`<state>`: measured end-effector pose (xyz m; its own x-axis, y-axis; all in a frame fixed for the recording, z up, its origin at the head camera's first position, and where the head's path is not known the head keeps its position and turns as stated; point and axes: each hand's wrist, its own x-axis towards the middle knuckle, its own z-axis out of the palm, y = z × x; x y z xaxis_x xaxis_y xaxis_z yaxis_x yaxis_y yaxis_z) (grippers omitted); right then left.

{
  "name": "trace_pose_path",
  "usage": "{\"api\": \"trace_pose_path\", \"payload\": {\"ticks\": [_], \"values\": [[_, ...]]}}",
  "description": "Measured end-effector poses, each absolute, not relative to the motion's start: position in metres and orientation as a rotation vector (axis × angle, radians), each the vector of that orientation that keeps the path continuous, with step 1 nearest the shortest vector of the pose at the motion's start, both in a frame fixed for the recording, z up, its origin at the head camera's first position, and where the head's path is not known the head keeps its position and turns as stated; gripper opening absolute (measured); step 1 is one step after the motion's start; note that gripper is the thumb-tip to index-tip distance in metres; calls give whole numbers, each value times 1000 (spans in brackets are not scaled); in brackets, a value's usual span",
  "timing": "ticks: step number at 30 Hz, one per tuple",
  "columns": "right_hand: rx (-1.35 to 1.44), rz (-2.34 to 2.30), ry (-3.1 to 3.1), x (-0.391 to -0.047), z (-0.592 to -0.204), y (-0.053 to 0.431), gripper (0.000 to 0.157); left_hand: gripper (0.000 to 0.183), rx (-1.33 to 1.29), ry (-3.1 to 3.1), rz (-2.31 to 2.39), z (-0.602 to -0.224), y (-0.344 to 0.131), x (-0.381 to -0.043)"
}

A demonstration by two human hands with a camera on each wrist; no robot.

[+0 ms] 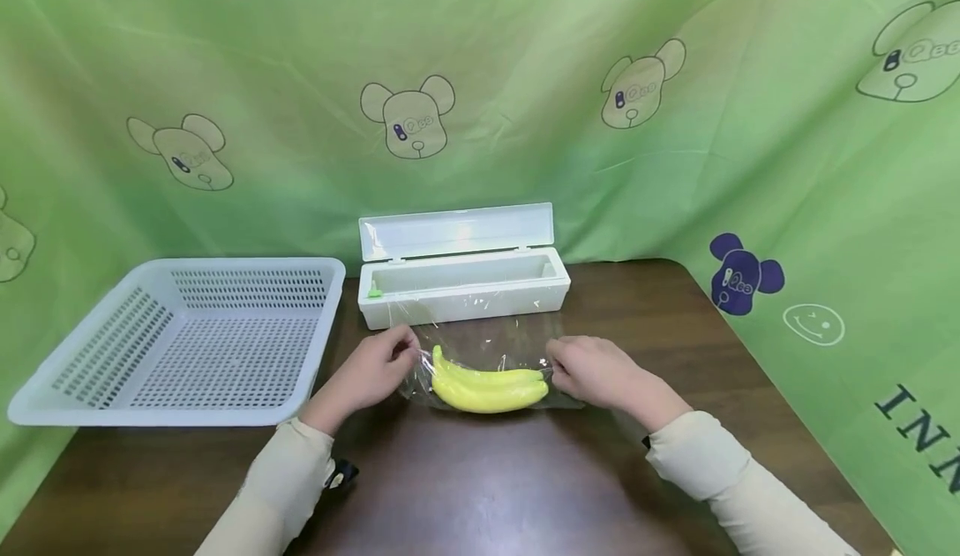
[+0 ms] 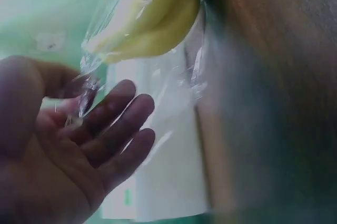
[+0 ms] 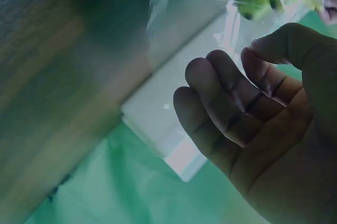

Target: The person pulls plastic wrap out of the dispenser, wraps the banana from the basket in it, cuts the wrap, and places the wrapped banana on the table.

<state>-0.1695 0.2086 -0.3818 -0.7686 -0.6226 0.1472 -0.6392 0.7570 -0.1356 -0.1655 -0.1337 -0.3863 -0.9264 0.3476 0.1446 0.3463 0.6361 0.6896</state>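
A bunch of yellow bananas (image 1: 487,393) lies on the table, covered by clear plastic wrap (image 1: 517,335). At the stem end, my left hand (image 1: 378,364) pinches gathered wrap between thumb and index finger. The left wrist view shows the bunched film (image 2: 88,95) there, with the other fingers loosely spread. Beyond the banana tips (image 3: 250,8), my right hand (image 3: 263,113) pinches the wrap with thumb and forefinger, its remaining fingers half bent. Behind the bananas stands a white wrap dispenser box (image 1: 465,302), its clear lid (image 1: 457,233) raised; the wrap overlaps its front.
A pale blue perforated basket (image 1: 150,416) stands on the left of the dark wooden table (image 1: 480,489). A green printed cloth (image 1: 510,147) hangs behind the table and along its sides. Inside the dispenser's left end sits a small green part (image 1: 375,293).
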Motion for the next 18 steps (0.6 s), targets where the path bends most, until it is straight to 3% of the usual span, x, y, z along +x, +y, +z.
{"api": "trace_pose_path", "payload": {"ticks": [9, 18], "values": [[1076, 278, -2967, -187, -404, 204, 23, 12, 179, 2409, 1746, -409, -126, -184], [1033, 325, -2937, -186, -402, 209, 26, 10, 417, 2770, 1464, -405, -129, -180]]}}
